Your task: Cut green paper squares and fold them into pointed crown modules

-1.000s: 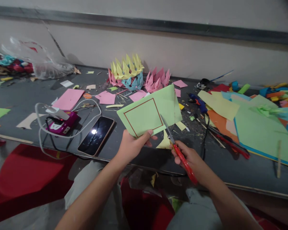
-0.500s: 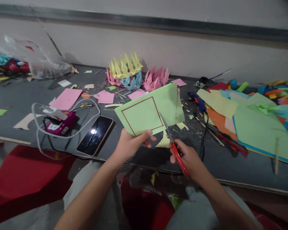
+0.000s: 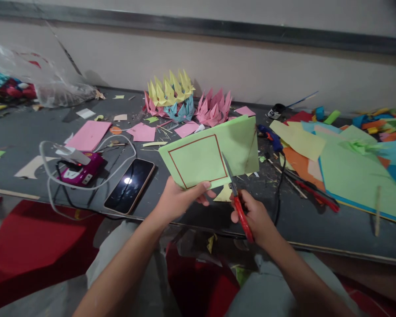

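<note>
My left hand (image 3: 186, 198) pinches the lower edge of a folded sheet of light green paper (image 3: 198, 160), thumb in front and fingers behind. A dark red rectangle is drawn on the paper's left part. In my right hand (image 3: 254, 215) are red-handled scissors (image 3: 240, 211), my fingers closed round the handles. Their blades lie at the paper's lower edge, just right of the drawn rectangle, pointing up and left. Behind the paper stand folded-paper rings in yellow (image 3: 171, 90), blue (image 3: 181, 110) and pink (image 3: 214, 108).
A phone (image 3: 130, 187) lies left of my hands, beside a purple power strip (image 3: 82, 169) with looping cables. To the right are a blue glue gun (image 3: 272, 136), red-handled pliers (image 3: 320, 198) and coloured paper sheets (image 3: 356, 171). A plastic bag (image 3: 59, 88) sits at the back left.
The scissors and my right hand have shifted slightly left against the paper. The paper's right part has swung a little outward to the right. My left hand keeps its hold.
</note>
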Available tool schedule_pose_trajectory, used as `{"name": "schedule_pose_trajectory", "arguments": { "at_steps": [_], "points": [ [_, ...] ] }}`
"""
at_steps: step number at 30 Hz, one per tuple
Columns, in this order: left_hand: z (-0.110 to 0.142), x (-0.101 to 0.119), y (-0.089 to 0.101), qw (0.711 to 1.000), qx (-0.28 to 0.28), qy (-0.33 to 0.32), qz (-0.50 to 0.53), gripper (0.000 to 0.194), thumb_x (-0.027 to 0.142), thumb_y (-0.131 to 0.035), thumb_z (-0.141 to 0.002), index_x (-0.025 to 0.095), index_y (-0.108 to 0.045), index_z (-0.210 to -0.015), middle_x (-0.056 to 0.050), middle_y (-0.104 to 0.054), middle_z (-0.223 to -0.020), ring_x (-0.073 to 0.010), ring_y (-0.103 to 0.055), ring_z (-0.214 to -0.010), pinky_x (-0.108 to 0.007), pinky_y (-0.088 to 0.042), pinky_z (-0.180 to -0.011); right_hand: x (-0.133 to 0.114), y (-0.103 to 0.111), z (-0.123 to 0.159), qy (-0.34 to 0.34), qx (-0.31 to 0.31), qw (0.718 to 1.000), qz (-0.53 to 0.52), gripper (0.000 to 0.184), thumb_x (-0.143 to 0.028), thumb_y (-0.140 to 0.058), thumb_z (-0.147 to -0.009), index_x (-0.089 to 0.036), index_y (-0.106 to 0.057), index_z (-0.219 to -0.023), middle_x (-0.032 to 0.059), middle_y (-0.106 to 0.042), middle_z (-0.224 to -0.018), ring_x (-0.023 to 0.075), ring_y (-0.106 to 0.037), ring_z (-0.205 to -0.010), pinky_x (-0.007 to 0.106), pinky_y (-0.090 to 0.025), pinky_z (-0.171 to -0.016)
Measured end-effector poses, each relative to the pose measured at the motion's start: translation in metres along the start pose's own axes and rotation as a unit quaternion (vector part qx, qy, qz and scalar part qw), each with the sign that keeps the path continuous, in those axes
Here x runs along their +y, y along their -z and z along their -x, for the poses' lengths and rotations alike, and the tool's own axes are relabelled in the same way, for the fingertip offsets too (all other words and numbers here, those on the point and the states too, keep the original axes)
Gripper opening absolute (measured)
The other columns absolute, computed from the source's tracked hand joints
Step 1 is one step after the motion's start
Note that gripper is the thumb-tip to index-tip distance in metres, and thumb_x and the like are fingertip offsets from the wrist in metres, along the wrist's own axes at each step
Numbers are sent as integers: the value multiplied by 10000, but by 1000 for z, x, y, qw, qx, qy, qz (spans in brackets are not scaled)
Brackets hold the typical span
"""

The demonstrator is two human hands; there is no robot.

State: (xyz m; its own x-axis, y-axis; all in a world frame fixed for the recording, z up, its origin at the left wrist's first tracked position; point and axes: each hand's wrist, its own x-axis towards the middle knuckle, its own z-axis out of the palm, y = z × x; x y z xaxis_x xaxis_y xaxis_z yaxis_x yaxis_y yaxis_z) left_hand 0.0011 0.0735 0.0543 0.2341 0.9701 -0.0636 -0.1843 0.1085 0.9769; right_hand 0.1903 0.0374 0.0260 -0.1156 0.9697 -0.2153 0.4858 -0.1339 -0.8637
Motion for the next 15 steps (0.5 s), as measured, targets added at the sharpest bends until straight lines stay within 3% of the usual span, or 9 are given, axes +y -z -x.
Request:
{"name": "schedule_pose_trajectory", "arguments": {
  "at_steps": [5, 10, 15],
  "points": [
    [1, -1, 1, 999, -38, 5, -8, 125, 257, -671, -704, 133, -663, -718, -83, -687, -602, -132, -594, -418, -227, -511, -426, 0, -1, 2, 28, 4, 1000, -1, 175, -322, -476, -685, -233, -433, -830, -38, -629, -578, 152, -536, -532, 254, -388, -541],
    [2, -1, 2, 999, -49, 16, -9, 167, 262, -664, -720, 97, -648, -735, -91, -688, -618, -119, -595, -426, -208, -512, -433, 0, -5, 1, 12, 24, 1000, 12, 117, -265, -457, -667, -236, -426, -776, -46, -629, -557, 144, -539, -504, 248, -395, -538],
    [3, 3, 0, 994, -98, 32, 19, 139, 216, -657, -729, 85, -635, -771, -54, -687, -620, -99, -609, -461, -174, -519, -462, 9, -7, -1, 40, 43, 998, -11, 200, -298, -496, -663, -232, -451, -846, -52, -626, -567, 145, -544, -514, 244, -395, -526]
  ]
}}
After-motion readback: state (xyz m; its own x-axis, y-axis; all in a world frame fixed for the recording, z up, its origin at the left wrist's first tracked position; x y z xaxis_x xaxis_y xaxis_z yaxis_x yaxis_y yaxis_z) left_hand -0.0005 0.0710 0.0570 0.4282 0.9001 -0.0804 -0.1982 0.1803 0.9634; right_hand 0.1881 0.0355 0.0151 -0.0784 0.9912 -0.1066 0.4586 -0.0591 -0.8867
